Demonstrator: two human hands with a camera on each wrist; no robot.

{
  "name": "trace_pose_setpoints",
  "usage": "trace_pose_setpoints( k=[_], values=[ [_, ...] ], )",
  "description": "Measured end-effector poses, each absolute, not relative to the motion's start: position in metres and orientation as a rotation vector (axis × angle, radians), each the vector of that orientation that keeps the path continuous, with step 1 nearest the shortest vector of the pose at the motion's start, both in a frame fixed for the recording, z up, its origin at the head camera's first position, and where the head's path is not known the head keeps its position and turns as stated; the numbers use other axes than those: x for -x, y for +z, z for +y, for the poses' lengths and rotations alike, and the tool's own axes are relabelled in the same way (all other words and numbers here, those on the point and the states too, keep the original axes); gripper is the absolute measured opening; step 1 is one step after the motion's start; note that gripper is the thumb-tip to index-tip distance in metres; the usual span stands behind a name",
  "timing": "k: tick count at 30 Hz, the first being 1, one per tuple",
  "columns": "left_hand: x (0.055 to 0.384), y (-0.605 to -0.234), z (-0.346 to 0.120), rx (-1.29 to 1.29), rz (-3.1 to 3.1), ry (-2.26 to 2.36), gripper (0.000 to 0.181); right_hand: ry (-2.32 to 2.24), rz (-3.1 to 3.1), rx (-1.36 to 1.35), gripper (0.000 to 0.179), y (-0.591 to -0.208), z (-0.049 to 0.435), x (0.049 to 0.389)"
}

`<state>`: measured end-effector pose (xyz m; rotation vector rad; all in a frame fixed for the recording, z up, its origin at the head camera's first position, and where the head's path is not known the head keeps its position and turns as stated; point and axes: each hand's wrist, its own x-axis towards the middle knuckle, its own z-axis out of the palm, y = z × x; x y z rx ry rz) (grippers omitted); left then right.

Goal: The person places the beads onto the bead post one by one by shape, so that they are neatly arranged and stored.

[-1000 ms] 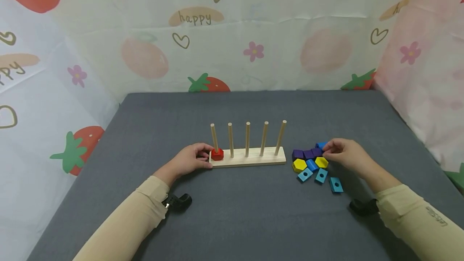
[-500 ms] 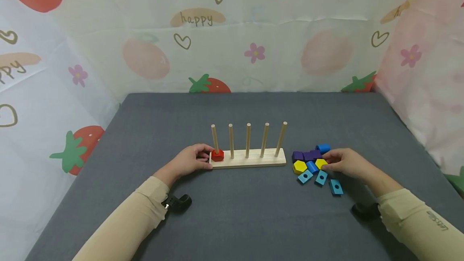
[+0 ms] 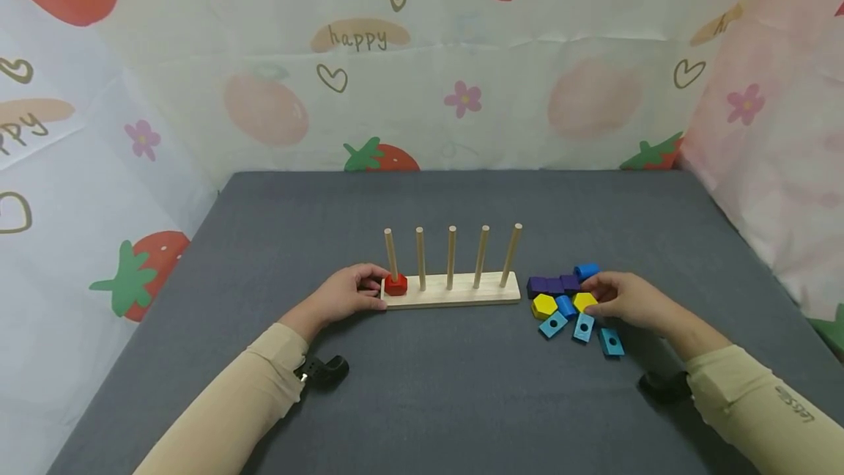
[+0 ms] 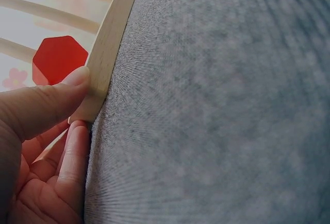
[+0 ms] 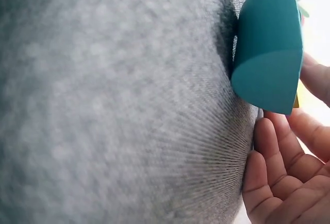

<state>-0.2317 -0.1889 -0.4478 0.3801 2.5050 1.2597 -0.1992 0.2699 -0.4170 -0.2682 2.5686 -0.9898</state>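
Observation:
My left hand grips the left end of a wooden peg board, thumb on its front edge. A red faceted block sits at the base of the leftmost of several upright pegs; the left wrist view shows this red block just behind my thumb. My right hand pinches a yellow hexagonal block between thumb and fingers at the right of a block group. In the right wrist view, a teal half-round block stands in front and partly hides the fingers.
Around the right hand lie purple blocks, blue blocks, another yellow hexagonal block and teal blocks with holes. Everything rests on a grey cloth-covered table, with a printed curtain behind.
My right hand has come from the back blue block toward me, to the right yellow block. The purple blocks have shifted slightly left. The left hand stays at the board's end.

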Motion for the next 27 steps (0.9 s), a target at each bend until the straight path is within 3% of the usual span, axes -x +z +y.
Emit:
trace_pose_setpoints(
  k=[4, 12, 27],
  values=[
    [0.230, -0.449, -0.189, -0.370, 2.500, 1.258, 0.048, -0.976, 2.540, 0.264, 0.042, -0.418, 0.268, 0.198],
    [0.231, -0.451, -0.189, -0.374, 2.498, 1.267, 0.048, -0.996, 2.526, 0.350, 0.019, -0.417, 0.268, 0.200],
    [0.234, -0.450, -0.189, -0.400, 2.507, 1.258, 0.048, -0.982, 2.635, 0.346, 0.023, -0.373, 0.256, 0.206]
  ],
)
